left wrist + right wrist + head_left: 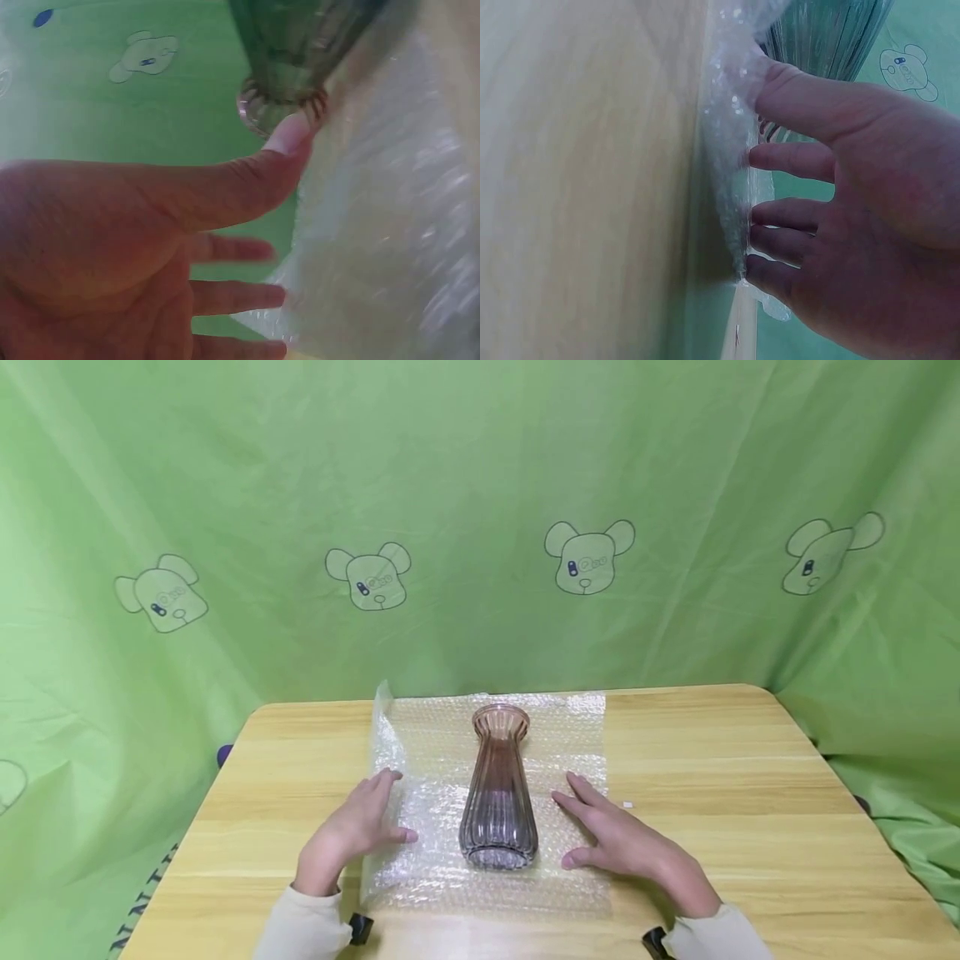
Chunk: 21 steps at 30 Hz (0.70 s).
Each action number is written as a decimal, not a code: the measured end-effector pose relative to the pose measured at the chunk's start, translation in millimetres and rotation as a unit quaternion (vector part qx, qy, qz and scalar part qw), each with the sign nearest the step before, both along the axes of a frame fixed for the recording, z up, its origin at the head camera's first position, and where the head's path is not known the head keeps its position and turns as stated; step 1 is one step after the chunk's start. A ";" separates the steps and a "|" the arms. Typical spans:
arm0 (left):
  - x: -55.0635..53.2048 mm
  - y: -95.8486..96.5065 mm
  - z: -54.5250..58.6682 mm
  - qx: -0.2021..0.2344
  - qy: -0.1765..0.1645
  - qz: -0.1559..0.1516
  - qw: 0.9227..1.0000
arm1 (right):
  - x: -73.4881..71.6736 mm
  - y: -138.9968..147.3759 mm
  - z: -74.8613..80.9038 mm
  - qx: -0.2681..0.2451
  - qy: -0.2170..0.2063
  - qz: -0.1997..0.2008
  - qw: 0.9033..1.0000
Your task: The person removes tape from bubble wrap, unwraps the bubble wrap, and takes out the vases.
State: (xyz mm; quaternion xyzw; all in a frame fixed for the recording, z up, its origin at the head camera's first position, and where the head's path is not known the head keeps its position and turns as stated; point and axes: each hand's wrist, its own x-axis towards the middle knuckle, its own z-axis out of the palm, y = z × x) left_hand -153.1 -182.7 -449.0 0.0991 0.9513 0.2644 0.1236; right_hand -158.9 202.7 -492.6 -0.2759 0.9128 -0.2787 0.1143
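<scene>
A ribbed glass vase (498,793), pinkish at the mouth and smoky grey at the base, lies on its side with its mouth toward the back. Beneath it a sheet of bubble wrap (431,877) is spread on the table, its left edge curling up. My left hand (358,821) is over the sheet's left edge, fingers spread and apart from the vase. On the other side, my right hand (615,835) has its spread fingers at the sheet's right part. In the right wrist view the fingertips (761,217) touch or nearly touch the bubble wrap. Neither hand grips anything.
The wooden table (750,827) extends to both sides of the sheet. A small white scrap (627,805) lies right of the bubble wrap. Green fabric (480,635) printed with bear heads hangs behind the table and along its sides.
</scene>
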 end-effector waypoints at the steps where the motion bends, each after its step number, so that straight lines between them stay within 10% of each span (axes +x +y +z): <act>1: 1.1 0.4 -1.6 -0.007 0.000 -0.001 1.000 | 0.0 0.4 -0.2 0.001 0.000 0.000 1.000; 16: 11.8 -42.4 -8.9 0.033 0.029 -0.051 0.998 | 0.1 0.7 -1.9 0.000 0.003 0.001 1.000; 21: 12.4 -55.8 -6.0 0.067 0.028 -0.026 0.997 | 0.7 1.0 -1.9 -0.001 0.005 0.000 1.000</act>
